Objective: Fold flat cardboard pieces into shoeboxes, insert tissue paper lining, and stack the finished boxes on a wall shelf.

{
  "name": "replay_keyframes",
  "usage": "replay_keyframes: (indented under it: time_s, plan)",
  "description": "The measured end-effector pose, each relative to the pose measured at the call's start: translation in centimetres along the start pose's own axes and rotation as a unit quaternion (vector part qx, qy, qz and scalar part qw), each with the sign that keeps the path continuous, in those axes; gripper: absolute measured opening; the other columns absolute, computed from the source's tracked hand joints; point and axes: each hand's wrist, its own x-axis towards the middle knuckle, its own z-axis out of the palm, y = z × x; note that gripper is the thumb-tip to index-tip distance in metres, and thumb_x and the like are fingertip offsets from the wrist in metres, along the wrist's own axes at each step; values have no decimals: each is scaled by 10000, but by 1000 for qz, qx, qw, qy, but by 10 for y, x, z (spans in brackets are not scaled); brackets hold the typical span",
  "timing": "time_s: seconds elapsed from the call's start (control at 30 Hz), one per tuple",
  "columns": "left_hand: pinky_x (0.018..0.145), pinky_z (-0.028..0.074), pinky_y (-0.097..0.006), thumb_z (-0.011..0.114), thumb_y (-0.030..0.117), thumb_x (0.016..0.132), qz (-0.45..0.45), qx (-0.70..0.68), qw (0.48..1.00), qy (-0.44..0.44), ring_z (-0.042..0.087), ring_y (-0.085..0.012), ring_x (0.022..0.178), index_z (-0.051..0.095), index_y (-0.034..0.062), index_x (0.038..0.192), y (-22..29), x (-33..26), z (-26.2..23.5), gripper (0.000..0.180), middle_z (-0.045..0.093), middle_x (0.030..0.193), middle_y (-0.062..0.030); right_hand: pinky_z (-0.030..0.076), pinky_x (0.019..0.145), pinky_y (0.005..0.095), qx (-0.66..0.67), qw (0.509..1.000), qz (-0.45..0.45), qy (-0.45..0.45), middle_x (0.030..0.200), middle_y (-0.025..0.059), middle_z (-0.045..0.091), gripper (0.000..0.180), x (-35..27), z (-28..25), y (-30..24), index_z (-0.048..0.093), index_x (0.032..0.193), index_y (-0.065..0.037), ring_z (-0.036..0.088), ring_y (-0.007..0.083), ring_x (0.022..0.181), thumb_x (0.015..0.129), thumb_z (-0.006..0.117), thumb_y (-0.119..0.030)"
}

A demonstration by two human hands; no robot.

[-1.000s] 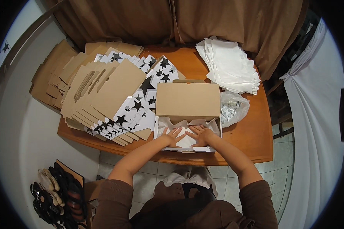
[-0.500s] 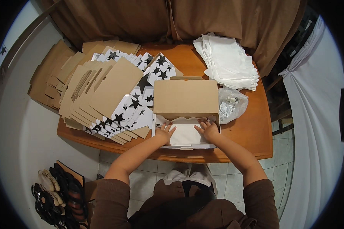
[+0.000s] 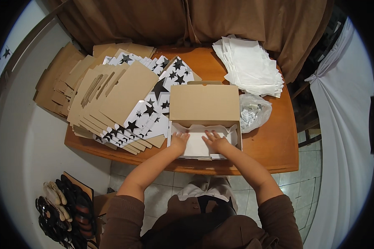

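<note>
In front of me on the table stands an open cardboard box [image 3: 204,103], its brown lid raised on the far side. White tissue paper [image 3: 197,143] lines the inside of it. My left hand [image 3: 179,141] lies on the paper at the left part of the box, fingers stretched out. Nearer the middle, my right hand [image 3: 215,142] rests on the same sheet with its fingers spread. Neither hand grips anything. Whatever may lie under the paper is hidden.
Flattened boxes [image 3: 126,97] with black stars on white pile up at the left. A stack of white tissue sheets [image 3: 251,64] lies at the back right. Below it sits a clear plastic bag [image 3: 253,113] of small packets. Shoes [image 3: 66,207] stand at the lower left.
My right hand has slid left across the tissue paper, away from the box's right side. The left hand stays at the left part of the box.
</note>
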Motion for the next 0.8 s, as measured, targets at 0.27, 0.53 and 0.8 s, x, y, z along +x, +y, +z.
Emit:
replay_keyframes:
  time_s: [0.27, 0.53, 0.8]
  plan:
    - [1132, -42, -510, 392, 394, 936, -97, 246, 963, -46, 92, -205, 1446, 129, 123, 1502, -2, 12, 20, 681, 92, 1576, -16, 301, 1081, 323, -76, 988, 128, -51, 1581, 35, -12, 856, -17, 5, 33, 12, 1497, -359, 151, 334, 1426, 877, 527, -72]
    - [1115, -66, -554, 512, 464, 873, -108, 338, 933, -54, 86, -253, 1442, 256, 124, 1476, -7, -3, 25, 738, 75, 1577, -33, 242, 1104, 341, -243, 949, 180, -95, 1561, 63, 149, 715, -8, 10, 31, 79, 1505, -122, 188, 246, 1425, 925, 444, -327]
    - [1095, 183, -509, 525, 279, 876, -24, 177, 984, 1, 368, -260, 1320, 460, 120, 1360, -15, -11, -5, 513, 390, 1439, -65, 310, 1070, 363, -232, 954, 171, -82, 1462, 108, 384, 530, -12, -13, 34, 388, 1412, -96, 344, 206, 1361, 913, 430, -270]
